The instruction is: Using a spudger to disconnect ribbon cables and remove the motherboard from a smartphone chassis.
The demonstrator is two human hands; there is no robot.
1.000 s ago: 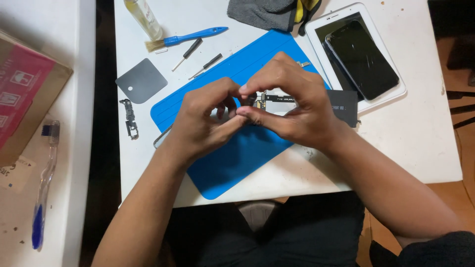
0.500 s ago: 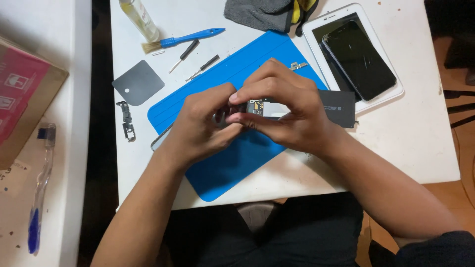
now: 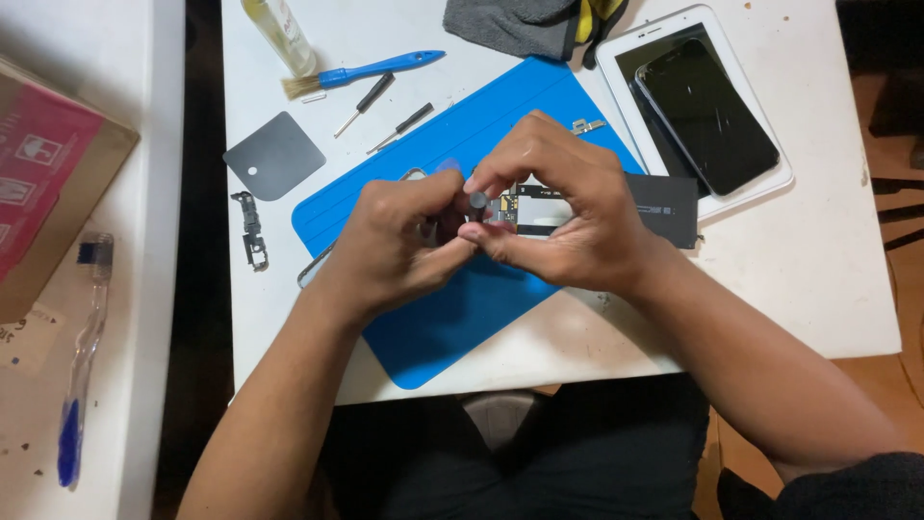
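Sitting at the near edge of the white table (image 3: 770,289), both forearms reaching forward over the blue work mat (image 3: 452,318). Left hand (image 3: 395,241) curling inward, fingers pressed together around something mostly hidden, thumb meeting the other hand; what exactly is inside this grip, not possible to tell. Right hand (image 3: 568,217) pinching a small circuit board (image 3: 525,207) between thumb below and fingertips above, a dark round-ended tool tip (image 3: 478,200) touching the board at its left end. Board being held just above the middle of the mat, between the two hands, not resting on it.

Judging by the look: very light, thin and stiff, but fragile, with tiny exposed parts and probably a soft flex cable; better taking it only by the bare edges, not pressing on the components, not bending it.

Lying just behind the right hand, a flat dark cover plate (image 3: 669,207). To the left, a dark square sheet (image 3: 274,154) and a small black bracket (image 3: 252,226). Farther away, two small screwdrivers (image 3: 385,111), a blue-handled brush (image 3: 361,72), a clear bottle (image 3: 279,34), a grey glove (image 3: 520,24), and a black phone (image 3: 707,116) lying on a white tablet (image 3: 765,164)
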